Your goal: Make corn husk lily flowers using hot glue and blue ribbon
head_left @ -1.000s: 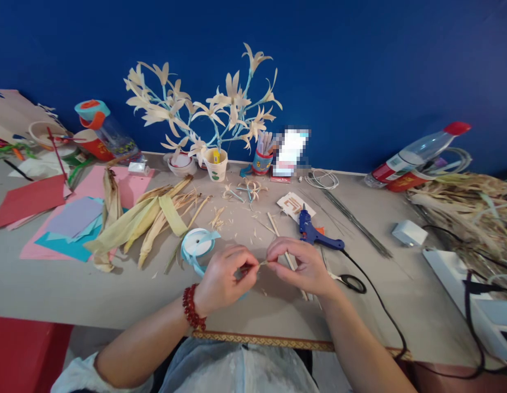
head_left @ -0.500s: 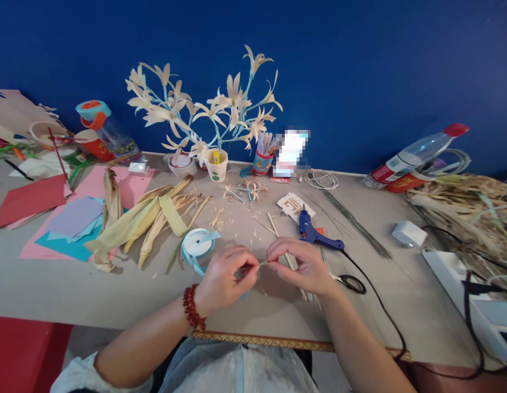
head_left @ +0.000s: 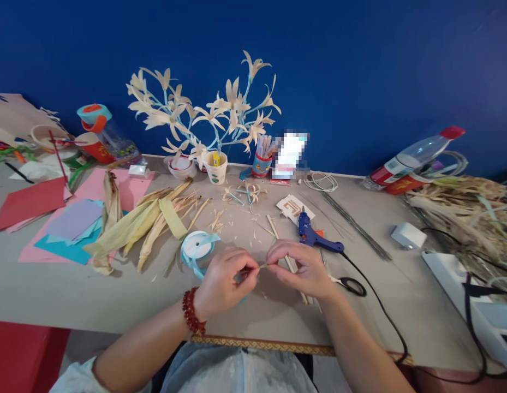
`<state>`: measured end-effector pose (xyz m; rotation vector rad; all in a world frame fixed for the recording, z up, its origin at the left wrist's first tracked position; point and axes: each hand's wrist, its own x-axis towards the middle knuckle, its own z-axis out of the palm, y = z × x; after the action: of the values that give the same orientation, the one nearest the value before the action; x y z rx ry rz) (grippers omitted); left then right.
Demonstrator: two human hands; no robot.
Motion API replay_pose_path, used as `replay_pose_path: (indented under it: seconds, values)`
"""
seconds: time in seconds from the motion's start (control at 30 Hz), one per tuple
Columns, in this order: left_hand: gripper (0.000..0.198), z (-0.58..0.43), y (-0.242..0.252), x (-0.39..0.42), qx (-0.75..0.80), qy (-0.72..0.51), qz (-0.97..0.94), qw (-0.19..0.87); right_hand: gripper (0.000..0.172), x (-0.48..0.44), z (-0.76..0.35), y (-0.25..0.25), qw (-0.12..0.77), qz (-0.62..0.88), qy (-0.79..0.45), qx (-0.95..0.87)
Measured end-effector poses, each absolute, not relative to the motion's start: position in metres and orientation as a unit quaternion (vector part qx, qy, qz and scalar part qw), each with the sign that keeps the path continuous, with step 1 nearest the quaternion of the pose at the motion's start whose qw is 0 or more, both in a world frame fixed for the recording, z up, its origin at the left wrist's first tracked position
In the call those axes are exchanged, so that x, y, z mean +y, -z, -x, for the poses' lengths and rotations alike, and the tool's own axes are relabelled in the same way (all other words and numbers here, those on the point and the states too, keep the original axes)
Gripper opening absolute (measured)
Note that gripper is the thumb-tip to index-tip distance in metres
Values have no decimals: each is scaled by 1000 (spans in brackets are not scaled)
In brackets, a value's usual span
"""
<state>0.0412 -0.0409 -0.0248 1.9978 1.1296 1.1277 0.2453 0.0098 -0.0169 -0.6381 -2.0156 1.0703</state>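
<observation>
Between the fingertips of both hands runs a thin, straw-coloured strip (head_left: 263, 266), likely dry husk, too small to make out fully. My left hand (head_left: 228, 275), with a red bead bracelet at the wrist, pinches one end. The other end is pinched by my right hand (head_left: 300, 268). Just left of my left hand lies a spool of light blue ribbon (head_left: 197, 244). Pale thin sticks (head_left: 292, 267) lie partly under my right hand. Beyond it rests a blue glue gun (head_left: 314, 234), and scissors (head_left: 351, 285) with black handles lie to its right.
Corn husks (head_left: 142, 224) and coloured paper (head_left: 69, 229) cover the left side. Potted husk flowers (head_left: 216, 169) stand at the back, small finished blossoms (head_left: 251, 191) before them. Wires (head_left: 355, 224), a power strip (head_left: 453, 295), a tilted bottle (head_left: 412, 158) and a husk pile (head_left: 470, 213) are right.
The two hands have drawn very slightly apart, and a bit more of the thin strip shows between the fingertips. The view has shifted a little; nothing else has moved.
</observation>
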Motion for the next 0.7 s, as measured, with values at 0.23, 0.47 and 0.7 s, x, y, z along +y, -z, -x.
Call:
replay_pose_path:
  seconds: [0.23,0.47,0.7]
  values:
    - [10,-41,26,-41,416,-425,-751,287,9,10,-245,17,377,246,-414,-791]
    - [11,-40,28,-40,419,-416,-752,292,6,10,-246,15,373,251,-405,-796]
    - [11,-40,28,-40,422,-414,-753,289,3,10,-246,16,368,255,-401,-799]
